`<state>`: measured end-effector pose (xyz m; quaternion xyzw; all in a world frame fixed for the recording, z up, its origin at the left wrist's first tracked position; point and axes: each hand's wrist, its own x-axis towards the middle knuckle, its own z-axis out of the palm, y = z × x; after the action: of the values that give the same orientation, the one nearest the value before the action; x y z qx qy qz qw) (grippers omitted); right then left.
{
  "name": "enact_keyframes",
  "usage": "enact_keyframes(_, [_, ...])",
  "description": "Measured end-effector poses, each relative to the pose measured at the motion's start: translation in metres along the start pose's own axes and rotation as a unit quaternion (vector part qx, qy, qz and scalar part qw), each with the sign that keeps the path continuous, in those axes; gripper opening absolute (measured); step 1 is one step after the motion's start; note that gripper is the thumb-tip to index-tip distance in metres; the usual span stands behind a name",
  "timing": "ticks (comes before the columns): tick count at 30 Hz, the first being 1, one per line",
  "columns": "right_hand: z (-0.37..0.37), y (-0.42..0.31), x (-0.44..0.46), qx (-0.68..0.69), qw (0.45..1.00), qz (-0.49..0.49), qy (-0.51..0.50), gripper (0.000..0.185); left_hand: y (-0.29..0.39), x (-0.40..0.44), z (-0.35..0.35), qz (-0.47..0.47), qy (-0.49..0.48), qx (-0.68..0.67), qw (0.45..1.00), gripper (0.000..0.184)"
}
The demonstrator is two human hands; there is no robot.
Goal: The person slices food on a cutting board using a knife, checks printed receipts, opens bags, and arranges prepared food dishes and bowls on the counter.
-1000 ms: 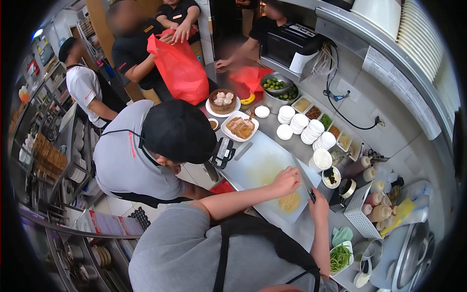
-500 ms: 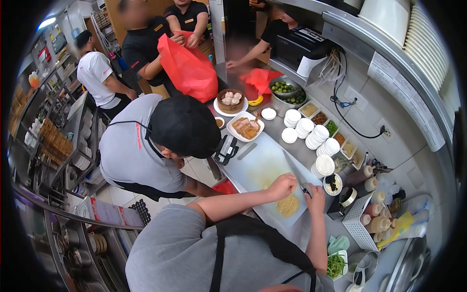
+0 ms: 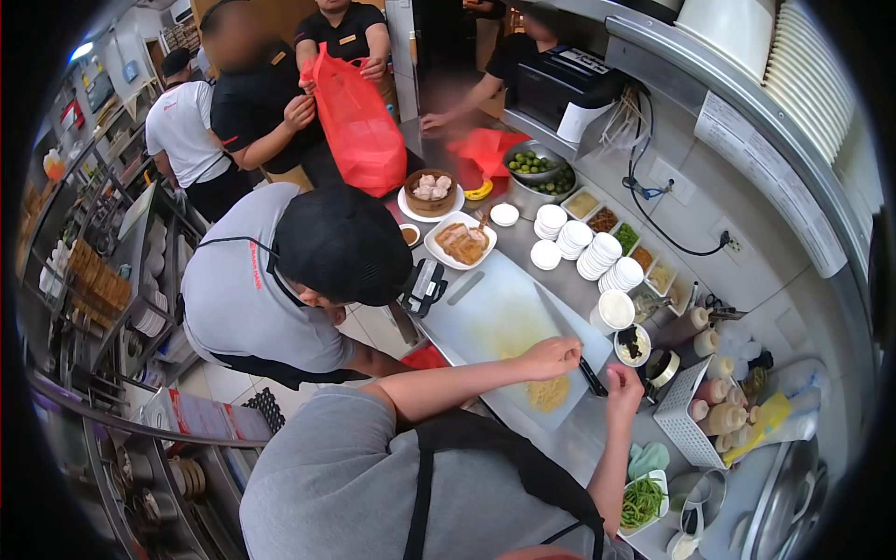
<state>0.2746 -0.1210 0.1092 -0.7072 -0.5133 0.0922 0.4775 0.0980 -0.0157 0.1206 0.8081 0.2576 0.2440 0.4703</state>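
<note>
Your white cutting board [image 3: 518,313] lay on the steel counter [image 3: 586,429], with the black-handled knife [image 3: 592,376] along its right edge, the handle between your hands. Your left hand [image 3: 554,356] hovered near the blade, fingers curled narrowly; your right hand [image 3: 623,392] was just beside the handle, fingers bent inward. I could not tell whether either pinched anything. The pale-yellow chopped pile [image 3: 548,394] sat on the board's near end, seemingly cut fine already; whether cutting was left was unclear.
</note>
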Motion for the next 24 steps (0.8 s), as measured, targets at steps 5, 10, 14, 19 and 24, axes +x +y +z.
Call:
enact_keyframes(5, [-0.022,-0.023,0.005,-0.015,0.994,0.110,0.006,0.014,-0.005,0.000,0.001,-0.014,-0.023,-0.006,1.000,0.021])
enact_keyframes(10, [-0.027,-0.032,0.011,0.056,0.993,-0.014,0.107,0.022,-0.002,0.001,-0.002,0.027,-0.012,-0.009,1.000,0.027])
enact_keyframes(14, [-0.037,-0.037,0.011,0.154,0.982,0.082,0.074,0.015,0.005,0.003,-0.007,0.043,0.000,-0.034,0.998,0.029])
enact_keyframes(19, [-0.034,-0.043,0.017,0.135,0.979,-0.005,0.150,0.013,0.018,0.005,-0.015,0.036,0.014,-0.064,0.997,0.033])
enact_keyframes(24, [-0.053,-0.047,0.016,0.164,0.975,0.025,0.145,0.015,0.025,0.007,-0.015,0.040,0.010,-0.057,0.997,0.037])
